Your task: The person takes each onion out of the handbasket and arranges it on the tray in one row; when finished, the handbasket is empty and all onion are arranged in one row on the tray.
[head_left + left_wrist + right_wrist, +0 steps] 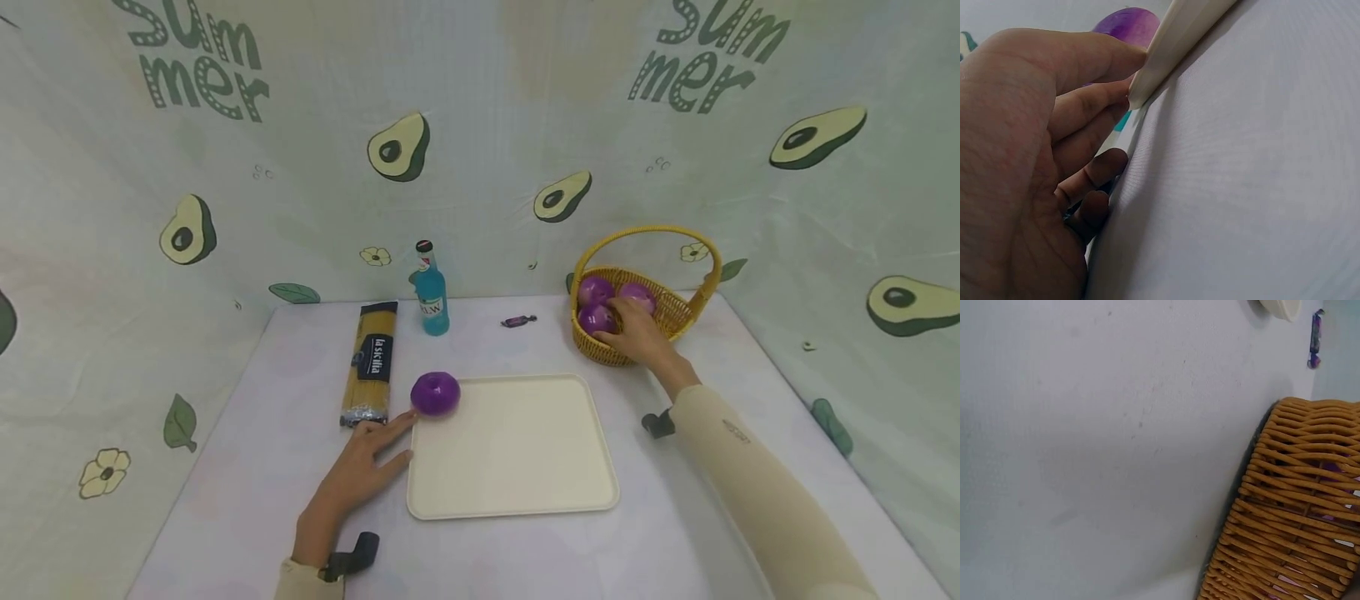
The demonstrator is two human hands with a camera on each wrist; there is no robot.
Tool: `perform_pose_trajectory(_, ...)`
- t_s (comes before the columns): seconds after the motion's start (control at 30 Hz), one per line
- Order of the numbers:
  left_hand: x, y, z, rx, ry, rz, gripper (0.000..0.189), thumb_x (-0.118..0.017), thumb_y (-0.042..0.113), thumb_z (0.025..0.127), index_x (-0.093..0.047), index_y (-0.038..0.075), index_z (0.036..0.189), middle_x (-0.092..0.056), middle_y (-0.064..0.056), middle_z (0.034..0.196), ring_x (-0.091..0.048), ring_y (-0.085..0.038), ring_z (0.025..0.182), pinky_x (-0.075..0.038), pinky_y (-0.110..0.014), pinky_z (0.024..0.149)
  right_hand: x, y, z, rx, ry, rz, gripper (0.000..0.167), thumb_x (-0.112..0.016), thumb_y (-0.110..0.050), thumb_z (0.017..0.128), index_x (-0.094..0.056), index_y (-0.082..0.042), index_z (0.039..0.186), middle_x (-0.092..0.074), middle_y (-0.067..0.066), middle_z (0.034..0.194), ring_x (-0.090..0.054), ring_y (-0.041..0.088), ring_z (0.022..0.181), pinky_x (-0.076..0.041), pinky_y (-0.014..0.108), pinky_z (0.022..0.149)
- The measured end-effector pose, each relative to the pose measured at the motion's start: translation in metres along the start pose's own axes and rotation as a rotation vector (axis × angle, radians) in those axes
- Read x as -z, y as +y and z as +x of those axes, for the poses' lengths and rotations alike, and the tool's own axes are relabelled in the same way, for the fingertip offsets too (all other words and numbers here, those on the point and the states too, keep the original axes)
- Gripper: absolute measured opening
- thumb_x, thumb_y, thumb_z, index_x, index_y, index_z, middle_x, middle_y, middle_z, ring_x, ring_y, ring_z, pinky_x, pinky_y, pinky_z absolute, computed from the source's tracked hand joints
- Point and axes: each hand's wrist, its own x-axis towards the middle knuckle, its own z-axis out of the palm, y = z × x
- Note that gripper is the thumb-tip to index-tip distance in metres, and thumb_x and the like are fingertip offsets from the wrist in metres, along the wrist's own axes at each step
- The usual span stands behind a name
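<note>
A purple onion (435, 394) sits on the back left corner of a cream rectangular tray (517, 450). My left hand (360, 471) lies at the tray's left side. Its thumb and fingertips touch the rim, shown close in the left wrist view with the tray edge (1163, 53) and the onion (1129, 25) behind. At the back right, my right hand (637, 333) reaches over the front of a yellow wicker basket (611, 354), thumb and fingers curved round the front purple onion (596, 318). Two more onions (596, 290) lie behind it. In the right wrist view the basket wall (1297, 487) hides the grasp.
A pack of spaghetti (369, 362) lies left of the tray, and a blue bottle (432, 296) stands behind it. One wrapped candy (518, 321) lies between bottle and basket. The basket's tall handle (652, 229) arches above the onions. A patterned cloth hangs behind the table.
</note>
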Motion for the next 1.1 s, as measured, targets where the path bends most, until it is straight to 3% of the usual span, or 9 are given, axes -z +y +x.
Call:
perform_pose_trajectory(0.27, 0.002, 0.0, 0.002, -0.005, -0.005, 0.009, 0.058, -0.066, 0.045, 0.095, -0.046, 0.038, 0.149, -0.044, 0.022, 0.15, -0.042, -0.011, 0.104, -0.044, -0.046, 0.095, -0.001, 0.003, 0.006, -0.011, -0.025, 0.027, 0.076, -0.072, -0.029, 0.094, -0.033, 0.004, 0.15, -0.032, 0.031, 0.152, -0.028, 0.049, 0.14, -0.027, 0.063, 0.111)
perform_pose_trajectory(0.5, 0.001, 0.001, 0.001, 0.032, -0.019, 0.007, 0.058, -0.065, 0.047, 0.095, -0.046, 0.04, 0.149, -0.044, 0.021, 0.15, -0.043, -0.012, 0.106, -0.044, -0.048, 0.096, -0.001, 0.003, 0.01, 0.025, -0.052, 0.032, 0.074, -0.071, -0.027, 0.094, -0.034, 0.007, 0.149, -0.035, 0.032, 0.15, -0.031, 0.049, 0.138, -0.027, 0.062, 0.111)
perform_pose_trajectory(0.87, 0.003, 0.004, 0.001, 0.018, -0.026, 0.01, 0.058, -0.066, 0.043, 0.095, -0.046, 0.038, 0.149, -0.043, 0.021, 0.151, -0.042, -0.012, 0.104, -0.044, -0.047, 0.095, 0.001, 0.0, 0.004, -0.021, -0.033, 0.029, 0.077, -0.073, -0.032, 0.093, -0.035, 0.003, 0.15, -0.035, 0.032, 0.15, -0.032, 0.051, 0.137, -0.031, 0.065, 0.108)
perform_pose_trajectory(1.1, 0.005, 0.005, 0.002, 0.027, -0.033, 0.009, 0.058, -0.066, 0.044, 0.095, -0.046, 0.038, 0.15, -0.044, 0.02, 0.151, -0.041, -0.013, 0.103, -0.044, -0.046, 0.094, 0.008, -0.005, 0.002, -0.002, 0.006, -0.001, 0.079, -0.076, -0.033, 0.091, -0.036, 0.003, 0.149, -0.032, 0.032, 0.152, -0.029, 0.05, 0.139, -0.028, 0.065, 0.109)
